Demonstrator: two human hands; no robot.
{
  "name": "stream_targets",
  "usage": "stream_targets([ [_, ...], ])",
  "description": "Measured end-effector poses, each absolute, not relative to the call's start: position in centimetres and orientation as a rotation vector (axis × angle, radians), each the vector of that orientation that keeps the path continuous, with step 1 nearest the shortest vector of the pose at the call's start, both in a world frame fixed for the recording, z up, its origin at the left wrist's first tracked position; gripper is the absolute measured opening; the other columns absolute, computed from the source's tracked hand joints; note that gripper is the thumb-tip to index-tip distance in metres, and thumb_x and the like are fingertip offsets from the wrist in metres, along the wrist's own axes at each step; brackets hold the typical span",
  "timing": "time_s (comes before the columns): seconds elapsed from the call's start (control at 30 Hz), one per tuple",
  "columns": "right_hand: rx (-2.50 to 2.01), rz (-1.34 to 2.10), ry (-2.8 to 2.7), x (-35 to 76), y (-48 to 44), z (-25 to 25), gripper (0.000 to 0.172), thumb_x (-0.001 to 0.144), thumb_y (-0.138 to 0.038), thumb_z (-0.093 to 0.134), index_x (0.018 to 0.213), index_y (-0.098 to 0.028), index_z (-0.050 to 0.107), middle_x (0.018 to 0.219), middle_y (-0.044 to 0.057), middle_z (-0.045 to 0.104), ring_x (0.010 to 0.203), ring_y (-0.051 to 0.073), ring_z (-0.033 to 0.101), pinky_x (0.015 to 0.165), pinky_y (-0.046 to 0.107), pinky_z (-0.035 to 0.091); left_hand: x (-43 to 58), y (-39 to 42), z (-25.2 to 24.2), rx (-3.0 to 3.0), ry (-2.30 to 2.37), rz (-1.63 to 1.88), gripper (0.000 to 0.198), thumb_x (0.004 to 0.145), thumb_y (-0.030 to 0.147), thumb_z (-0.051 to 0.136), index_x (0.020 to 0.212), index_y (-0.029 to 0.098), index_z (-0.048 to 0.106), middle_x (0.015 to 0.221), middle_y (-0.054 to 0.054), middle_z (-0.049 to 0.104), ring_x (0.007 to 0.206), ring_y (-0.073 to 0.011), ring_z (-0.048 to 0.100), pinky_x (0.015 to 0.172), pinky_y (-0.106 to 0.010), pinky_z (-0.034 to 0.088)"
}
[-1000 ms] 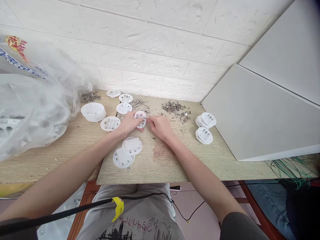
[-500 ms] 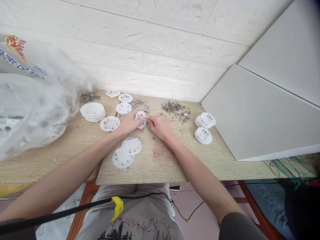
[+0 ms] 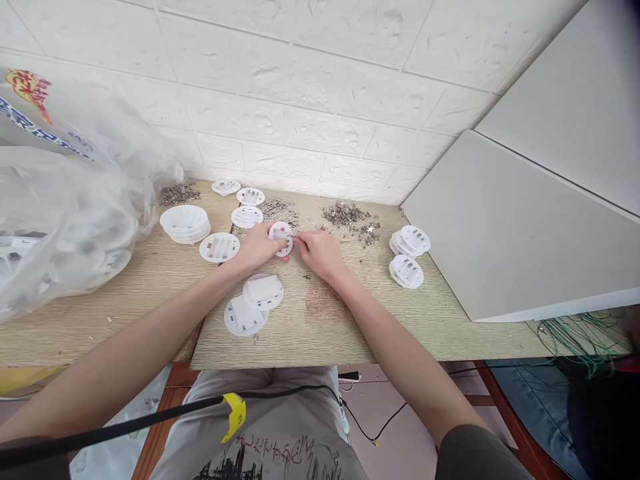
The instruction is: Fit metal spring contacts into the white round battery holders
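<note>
My left hand (image 3: pixel 260 245) is closed on a round white plastic battery holder (image 3: pixel 281 231), tilted up over the table with its slotted face showing. The thumb lies across its lower part. At the holder's right edge, my right hand (image 3: pixel 320 253) pinches a small metal contact piece (image 3: pixel 295 237), mostly hidden by the fingertips. A loose metal contact (image 3: pixel 307 276) lies just below my right hand. Behind the hands are a pile of thin metal contacts (image 3: pixel 280 211) and a pile of shiny metal contacts (image 3: pixel 345 213).
A stack of white holders (image 3: pixel 185 223) and a single holder (image 3: pixel 220 247) lie left. Two overlapping holders (image 3: pixel 263 292) sit in front; more stacked holders (image 3: pixel 410 240) are at right. A large plastic bag (image 3: pixel 65 220) covers the left side. A grey-white panel (image 3: pixel 540 240) stands at right.
Both hands keep nearly the same place and grip at the holder. Only a very slight shift of the whole view shows.
</note>
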State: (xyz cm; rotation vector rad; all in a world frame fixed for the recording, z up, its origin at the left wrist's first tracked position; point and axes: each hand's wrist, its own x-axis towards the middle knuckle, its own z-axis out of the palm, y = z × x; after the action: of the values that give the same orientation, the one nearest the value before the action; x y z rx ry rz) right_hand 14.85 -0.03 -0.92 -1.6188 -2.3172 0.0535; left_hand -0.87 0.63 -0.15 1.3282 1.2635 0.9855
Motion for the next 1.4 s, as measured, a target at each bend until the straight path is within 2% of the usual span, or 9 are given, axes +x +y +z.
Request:
stream_targets([
  [0.43,-1.601,0.053,-2.324,14.9,0.2,-1.2,0.032,0.098,-0.026,0.042,0.087,-0.019,0.07,0.087,0.005,0.073,0.075,0.018,0.06,0.061,0.027,0.026,-0.6,0.4,0.3,1.28,1.282,1.003,0.019,0.06,0.012,0.059,0.077,0.016,0.066,0.084,-0.005,0.07,0.078,-0.0205,0.066,0.06,-0.029,0.061],
  [0.9,-1.625,-0.018,-2.388,14.7,0.2,-1.1,0.034,0.097,-0.022,0.039,0.096,-0.02,0.073,0.092,0.007,0.073,0.077,0.02,0.061,0.06,0.029,0.028,-0.4,0.6,-0.7,1.276,1.236,1.051,0.021,0.058,0.013,0.057,0.077,0.016,0.066,0.078,-0.004,0.068,0.076,-0.0208,0.065,0.063,-0.033,0.061],
  [1.4,-1.643,-0.119,-2.453,14.3,0.0,-1.0,0.032,0.096,-0.018,0.04,0.1,-0.02,0.072,0.097,0.008,0.073,0.078,0.02,0.062,0.061,0.029,0.027,-0.3,0.4,-1.5,1.393,1.244,1.061,0.016,0.058,0.015,0.056,0.073,0.019,0.062,0.08,-0.003,0.066,0.074,-0.0182,0.063,0.059,-0.027,0.059],
])
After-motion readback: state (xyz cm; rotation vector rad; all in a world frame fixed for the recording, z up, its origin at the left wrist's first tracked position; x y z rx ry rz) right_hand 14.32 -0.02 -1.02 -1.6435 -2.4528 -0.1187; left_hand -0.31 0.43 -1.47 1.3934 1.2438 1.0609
